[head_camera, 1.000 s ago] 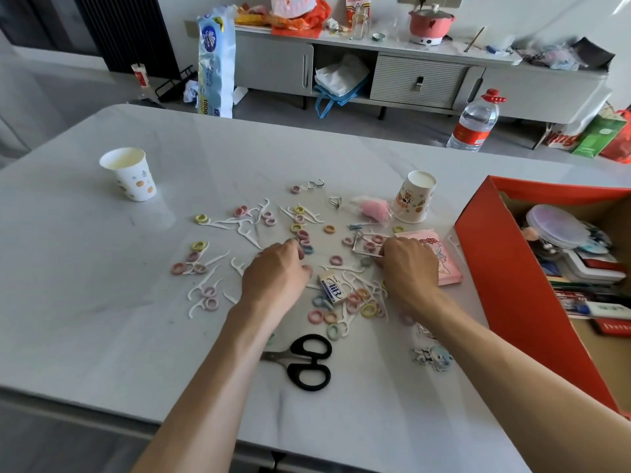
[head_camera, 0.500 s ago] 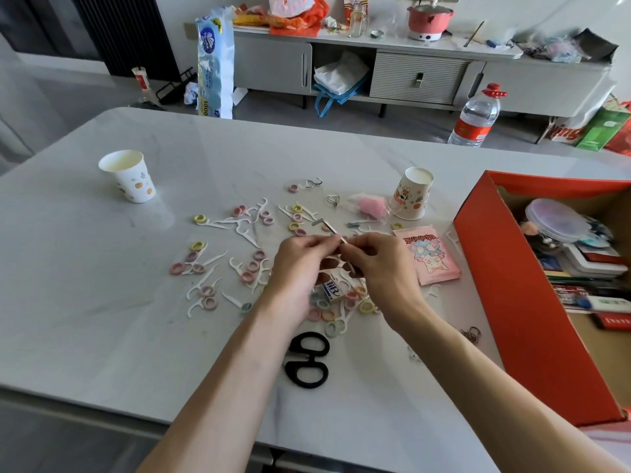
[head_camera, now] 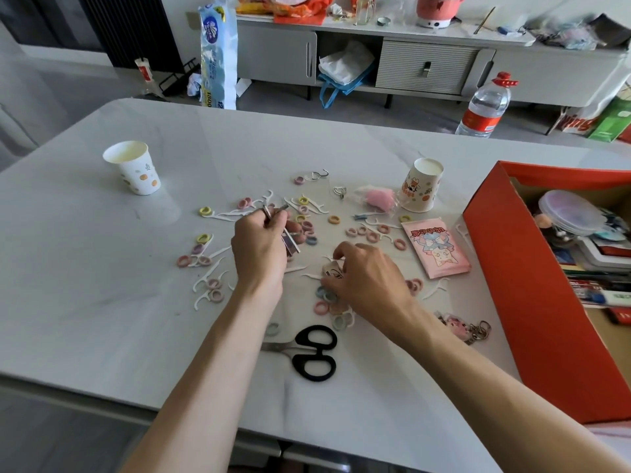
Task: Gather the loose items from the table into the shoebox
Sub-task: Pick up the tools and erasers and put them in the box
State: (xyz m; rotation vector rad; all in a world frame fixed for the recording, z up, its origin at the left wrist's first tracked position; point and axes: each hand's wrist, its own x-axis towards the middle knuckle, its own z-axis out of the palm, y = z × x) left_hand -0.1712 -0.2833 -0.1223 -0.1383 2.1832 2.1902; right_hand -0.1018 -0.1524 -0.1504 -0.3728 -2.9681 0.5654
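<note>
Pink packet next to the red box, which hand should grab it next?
Probably the right hand: it is closer to the pink packet and the shoebox, though it touches a small box. The left hand grips a metal clip, farther away.

Pale marble-look table (head_camera: 102, 302), total mess

Little hair ties (head_camera: 205, 211) and white floss picks (head_camera: 205, 281) scattered mid-table, black scissors (head_camera: 316, 353) nearer me, two paper cups (head_camera: 135, 169), pink packet (head_camera: 435, 247), keychain (head_camera: 471, 329), red shoebox (head_camera: 532, 285) on the right.

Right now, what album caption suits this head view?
Left hand holds a metal clip; right hand touches a small box amid scattered hair ties, beside the shoebox.
</note>
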